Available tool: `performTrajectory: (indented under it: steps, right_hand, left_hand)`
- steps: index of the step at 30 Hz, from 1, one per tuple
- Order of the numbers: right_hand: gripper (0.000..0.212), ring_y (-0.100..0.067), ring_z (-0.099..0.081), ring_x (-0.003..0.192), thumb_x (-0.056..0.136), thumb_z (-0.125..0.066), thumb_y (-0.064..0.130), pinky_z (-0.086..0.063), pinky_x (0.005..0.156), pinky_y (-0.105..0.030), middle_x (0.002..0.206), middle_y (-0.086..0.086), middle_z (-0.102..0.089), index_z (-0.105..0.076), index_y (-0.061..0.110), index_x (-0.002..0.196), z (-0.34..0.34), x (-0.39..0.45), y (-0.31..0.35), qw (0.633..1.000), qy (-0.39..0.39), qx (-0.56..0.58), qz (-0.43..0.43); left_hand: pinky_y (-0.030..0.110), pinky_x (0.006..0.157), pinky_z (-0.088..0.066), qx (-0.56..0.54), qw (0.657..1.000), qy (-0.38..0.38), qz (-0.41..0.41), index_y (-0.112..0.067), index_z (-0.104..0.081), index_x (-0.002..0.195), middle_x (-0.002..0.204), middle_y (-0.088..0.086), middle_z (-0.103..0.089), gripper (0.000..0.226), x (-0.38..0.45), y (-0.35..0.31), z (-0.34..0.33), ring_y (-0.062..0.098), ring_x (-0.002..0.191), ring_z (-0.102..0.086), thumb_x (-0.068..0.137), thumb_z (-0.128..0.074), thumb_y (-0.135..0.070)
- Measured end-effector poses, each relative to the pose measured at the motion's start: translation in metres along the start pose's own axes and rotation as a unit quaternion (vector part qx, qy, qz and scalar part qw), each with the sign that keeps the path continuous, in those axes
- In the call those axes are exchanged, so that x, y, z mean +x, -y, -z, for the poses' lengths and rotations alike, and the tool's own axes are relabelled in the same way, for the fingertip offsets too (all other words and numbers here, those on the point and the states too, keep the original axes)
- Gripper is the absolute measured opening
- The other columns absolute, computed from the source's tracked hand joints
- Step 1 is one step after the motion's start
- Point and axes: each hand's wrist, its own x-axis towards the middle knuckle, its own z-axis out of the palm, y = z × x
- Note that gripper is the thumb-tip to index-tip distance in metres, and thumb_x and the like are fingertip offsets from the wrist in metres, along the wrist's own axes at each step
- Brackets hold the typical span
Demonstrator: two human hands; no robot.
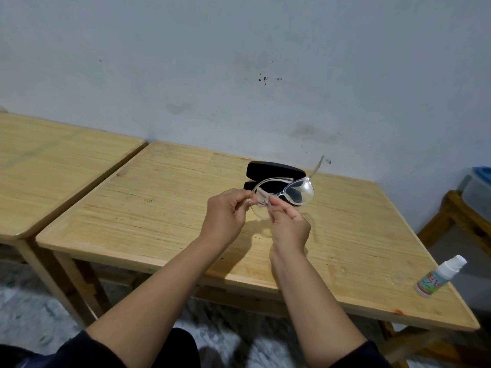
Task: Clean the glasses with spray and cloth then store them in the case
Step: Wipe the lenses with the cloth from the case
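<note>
I hold clear-framed glasses (301, 191) above the middle of the wooden table (159, 208), temples unfolded and pointing away. My left hand (225, 216) pinches the left end of the frame. My right hand (288, 227) presses a small beige cloth (261, 200) against the left lens, which the cloth mostly covers. Just behind the glasses, a black glasses case (273, 168) lies open on the table. A small white spray bottle (438, 278) with a colourful label stands near the table's right front corner.
A second wooden table (47, 166) adjoins on the left. A stained wall runs behind both. At far right, a plastic container (478, 192) rests on a wooden stool. The floor below is mottled grey.
</note>
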Motion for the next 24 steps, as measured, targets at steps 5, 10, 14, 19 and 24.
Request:
performTrajectory:
  steps: [5, 10, 14, 19, 24]
  right_hand:
    - [0.021, -0.002, -0.067, 0.089, 0.086, -0.064, 0.006, -0.049, 0.073, -0.01, 0.103, 0.003, -0.073, -0.073, 0.017, 0.103, -0.008, -0.001, -0.001, 1.0, 0.007, -0.005, 0.01]
    - [0.021, -0.005, -0.071, 0.08, 0.084, -0.063, 0.006, -0.053, 0.073, -0.016, 0.083, 0.003, -0.076, -0.075, 0.023, 0.086, -0.004, -0.007, 0.005, 0.991, 0.097, -0.08, 0.041]
    - [0.011, -0.007, -0.062, 0.062, 0.078, -0.068, 0.011, -0.057, 0.079, -0.034, 0.067, 0.0, -0.07, -0.077, 0.017, 0.075, -0.006, -0.004, 0.005, 0.981, 0.134, -0.136, 0.035]
    - [0.013, -0.015, -0.059, 0.071, 0.072, -0.068, 0.016, -0.055, 0.079, -0.041, 0.07, -0.004, -0.071, -0.076, 0.022, 0.064, -0.003, -0.004, 0.005, 0.967, 0.152, -0.199, 0.049]
    - [0.015, -0.016, -0.061, 0.069, 0.077, -0.068, 0.015, -0.055, 0.071, -0.037, 0.07, 0.004, -0.072, -0.077, 0.023, 0.069, 0.004, -0.002, 0.004, 0.974, 0.1, -0.197, 0.054]
  left_hand:
    - [0.001, 0.064, -0.04, -0.014, 1.0, -0.008, -0.017, -0.011, -0.071, 0.084, 0.08, -0.004, -0.068, 0.013, -0.001, -0.008, -0.006, 0.004, 0.072, -0.062, 0.084, -0.061, -0.004]
    - [0.003, 0.064, -0.04, -0.001, 1.0, -0.016, -0.007, -0.015, -0.071, 0.08, 0.074, -0.008, -0.066, 0.016, 0.008, -0.008, 0.001, 0.003, 0.067, -0.061, 0.085, -0.059, -0.005]
    - [0.007, 0.06, -0.04, -0.004, 1.0, -0.02, 0.006, -0.014, -0.068, 0.073, 0.064, -0.005, -0.065, 0.018, 0.011, -0.008, 0.006, 0.008, 0.066, -0.059, 0.085, -0.059, -0.005]
    - [0.032, 0.062, -0.053, -0.021, 0.999, -0.016, 0.035, -0.017, -0.067, 0.072, 0.071, 0.005, -0.068, 0.019, 0.012, -0.001, 0.01, 0.019, 0.07, -0.066, 0.085, -0.058, -0.006]
    - [0.034, 0.063, -0.052, -0.001, 1.0, -0.017, 0.024, -0.017, -0.068, 0.074, 0.07, 0.005, -0.067, 0.017, 0.011, 0.004, 0.013, 0.022, 0.069, -0.066, 0.086, -0.059, -0.008]
